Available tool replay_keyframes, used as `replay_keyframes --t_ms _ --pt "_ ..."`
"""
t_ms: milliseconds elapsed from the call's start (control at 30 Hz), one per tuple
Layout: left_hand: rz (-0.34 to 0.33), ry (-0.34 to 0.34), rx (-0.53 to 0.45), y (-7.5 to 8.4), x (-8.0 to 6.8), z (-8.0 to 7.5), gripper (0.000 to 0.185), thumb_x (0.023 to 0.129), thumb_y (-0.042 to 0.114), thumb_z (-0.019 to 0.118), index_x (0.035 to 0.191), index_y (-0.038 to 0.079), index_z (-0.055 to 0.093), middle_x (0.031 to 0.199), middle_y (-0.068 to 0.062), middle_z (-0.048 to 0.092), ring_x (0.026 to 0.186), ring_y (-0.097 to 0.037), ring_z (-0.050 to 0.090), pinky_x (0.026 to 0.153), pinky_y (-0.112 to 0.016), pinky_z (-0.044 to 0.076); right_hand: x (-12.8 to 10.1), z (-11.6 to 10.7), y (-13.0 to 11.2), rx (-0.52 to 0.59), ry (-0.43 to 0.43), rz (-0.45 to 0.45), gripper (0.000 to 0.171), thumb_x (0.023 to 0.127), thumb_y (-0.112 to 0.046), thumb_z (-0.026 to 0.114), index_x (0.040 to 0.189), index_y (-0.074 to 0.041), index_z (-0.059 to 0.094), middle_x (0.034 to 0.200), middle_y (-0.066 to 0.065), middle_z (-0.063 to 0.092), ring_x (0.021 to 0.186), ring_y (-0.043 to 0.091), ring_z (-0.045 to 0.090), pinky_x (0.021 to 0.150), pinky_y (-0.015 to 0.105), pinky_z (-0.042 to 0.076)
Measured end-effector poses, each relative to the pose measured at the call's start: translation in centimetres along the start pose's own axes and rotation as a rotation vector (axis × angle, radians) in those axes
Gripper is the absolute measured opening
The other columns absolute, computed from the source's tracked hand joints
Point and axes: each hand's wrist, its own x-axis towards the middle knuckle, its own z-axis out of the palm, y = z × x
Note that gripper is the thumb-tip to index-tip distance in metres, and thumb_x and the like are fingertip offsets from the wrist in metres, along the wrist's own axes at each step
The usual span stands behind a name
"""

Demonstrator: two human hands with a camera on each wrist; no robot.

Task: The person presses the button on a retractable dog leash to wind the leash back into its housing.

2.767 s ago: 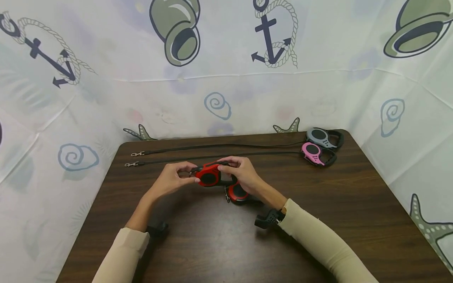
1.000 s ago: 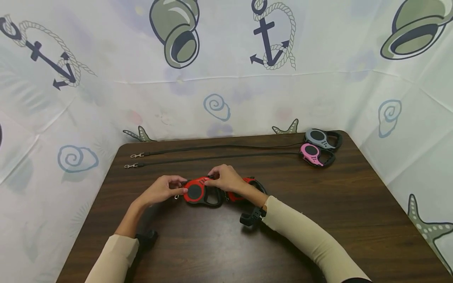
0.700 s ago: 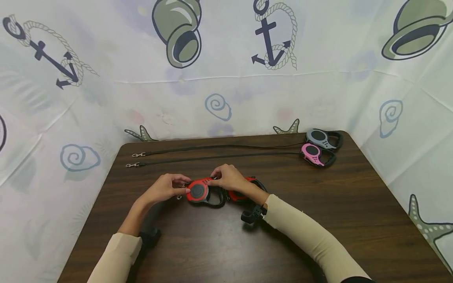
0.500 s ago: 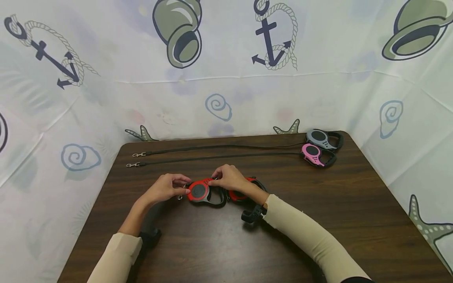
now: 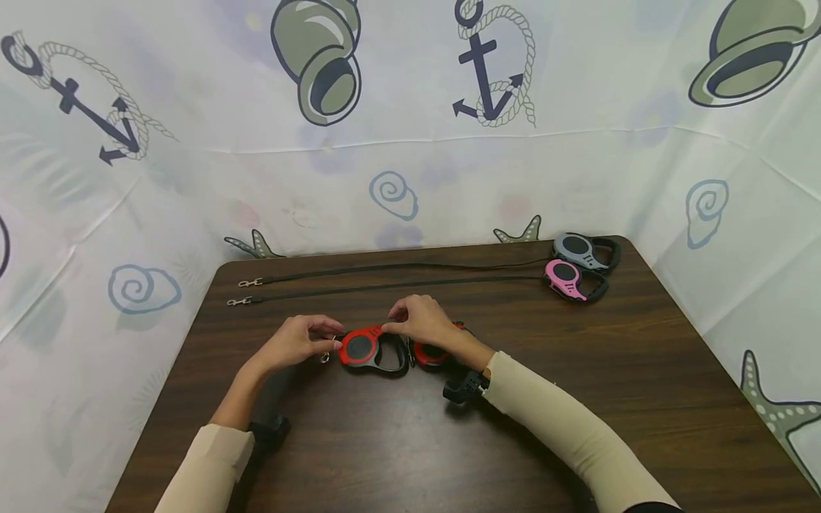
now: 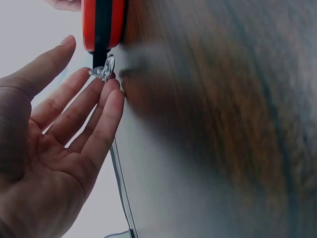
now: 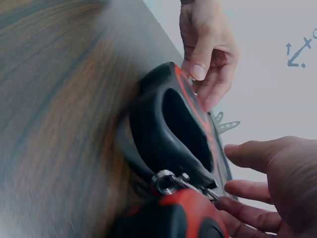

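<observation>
In the head view, the right hand and wrist partly hide the right red leash; the bottom edge cuts off 2 sleeves. The left wrist view's tabletop is blurred.

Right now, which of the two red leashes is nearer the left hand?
The left red leash, right beside the left hand. The other red leash sits to its right, partly hidden by the right hand.

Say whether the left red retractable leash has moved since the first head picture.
Yes: the left red retractable leash sits lower in view and farther left of the pink retractable leash.
</observation>
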Motion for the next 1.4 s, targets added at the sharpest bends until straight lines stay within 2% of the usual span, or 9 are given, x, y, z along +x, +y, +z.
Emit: replay_keyframes --t_ms 200,367,500,700,1000,1267,1400 --pt "0.021 0.087 -0.007 -0.2 -0.1 -0.5 0.040 0.095 0.020 0.082 0.130 0.003 0.071 0.119 -0.011 0.077 0.105 -0.022 0.074 0.092 -0.040 0.060 -0.8 -1.6 1.1 0.019 -0.007 -0.050 0.038 0.097 -0.035 0.079 0.121 -0.005 0.077 0.113 0.007 0.078 0.101 0.021 0.072 0.090 0.039 0.057" --pt "0.053 0.172 0.016 -0.7 0.1 -0.9 0.047 0.095 0.020 0.083 0.136 0.001 0.068 0.125 -0.016 0.075 0.111 -0.031 0.074 0.096 -0.050 0.057 -1.9 -3.0 2.5 0.014 -0.015 -0.096 0.046 0.097 -0.034 0.079 0.129 -0.001 0.072 0.123 0.013 0.076 0.111 0.028 0.072 0.097 0.044 0.056" --pt "0.048 0.224 0.065 -1.3 -0.1 -1.2 0.050 0.094 0.023 0.084 0.137 0.003 0.068 0.130 -0.014 0.074 0.120 -0.035 0.070 0.102 -0.056 0.053 -2.9 -4.2 3.8 -0.018 0.008 -0.127 0.049 0.096 -0.034 0.081 0.131 -0.001 0.071 0.127 0.013 0.074 0.117 0.029 0.070 0.100 0.046 0.055" --pt "0.041 0.243 0.067 -2.2 -0.4 -2.2 0.052 0.095 0.023 0.083 0.139 0.003 0.066 0.137 -0.016 0.070 0.126 -0.040 0.066 0.105 -0.059 0.051 -4.6 -6.2 6.4 -0.070 0.034 -0.148 0.052 0.095 -0.036 0.081 0.134 -0.002 0.070 0.131 0.011 0.072 0.121 0.029 0.068 0.103 0.050 0.053" --pt "0.030 0.299 0.128 -3.6 -1.0 -4.0 0.054 0.094 0.025 0.084 0.140 0.005 0.066 0.138 -0.020 0.068 0.126 -0.046 0.064 0.103 -0.063 0.050 -7.1 -9.5 10.1 -0.125 0.098 -0.158 0.052 0.092 -0.031 0.084 0.132 -0.001 0.071 0.129 0.015 0.073 0.119 0.033 0.069 0.102 0.053 0.053" --pt "0.018 0.346 0.149 -5.0 -1.7 -4.6 0.056 0.093 0.027 0.085 0.141 0.005 0.065 0.141 -0.022 0.066 0.126 -0.050 0.063 0.100 -0.067 0.049 -9.5 -11.5 12.9 -0.165 0.140 -0.188 0.051 0.089 -0.028 0.087 0.130 0.000 0.072 0.125 0.015 0.075 0.116 0.035 0.071 0.099 0.055 0.054" --pt "0.022 0.372 0.161 -5.6 -2.0 -5.0 0.055 0.093 0.026 0.085 0.140 0.004 0.066 0.139 -0.024 0.067 0.124 -0.051 0.063 0.101 -0.067 0.048 -10.5 -12.5 14.5 -0.197 0.145 -0.163 0.052 0.089 -0.029 0.087 0.130 0.000 0.072 0.127 0.016 0.074 0.119 0.036 0.069 0.101 0.055 0.054"
